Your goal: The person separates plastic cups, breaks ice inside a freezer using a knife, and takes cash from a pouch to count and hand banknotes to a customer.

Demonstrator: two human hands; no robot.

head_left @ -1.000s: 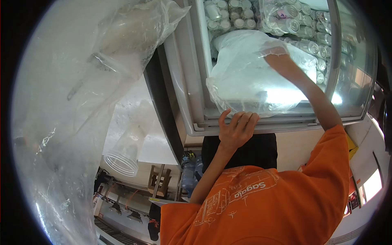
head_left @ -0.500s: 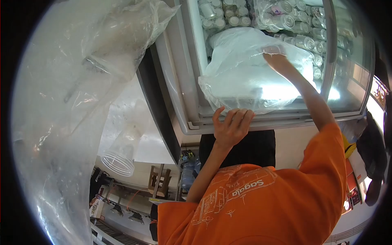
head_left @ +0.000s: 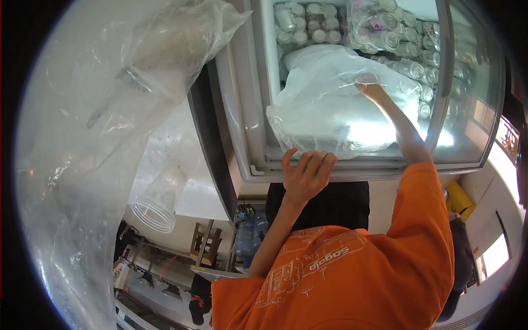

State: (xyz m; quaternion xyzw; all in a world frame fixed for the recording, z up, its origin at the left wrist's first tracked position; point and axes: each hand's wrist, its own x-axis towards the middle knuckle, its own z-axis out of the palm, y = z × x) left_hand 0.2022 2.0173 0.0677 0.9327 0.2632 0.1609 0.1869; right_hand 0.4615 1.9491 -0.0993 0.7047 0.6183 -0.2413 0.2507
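Observation:
A large translucent plastic bag (head_left: 324,107), frosty white, lies in the top-opening freezer over rows of cans. My right hand (head_left: 369,80) reaches into it. The fingers show only faintly through the film, and what they hold, if anything, is hidden. My left hand (head_left: 307,176) is over the freezer's near rim (head_left: 379,175), fingers curled at the bag's near edge and thumb apart. Its fingertips are partly hidden against the plastic.
Silver-topped cans (head_left: 410,69) and jars (head_left: 324,25) fill the back of the freezer. A sliding glass lid (head_left: 467,110) is at the right. Clear plastic sheeting (head_left: 77,181) hangs at left, beside a stack of plastic cups (head_left: 159,201) on a white counter (head_left: 195,181).
My right forearm has swung inward and its elbow has come closer to my body. My left hand stays at the near rim. The view has shifted slightly.

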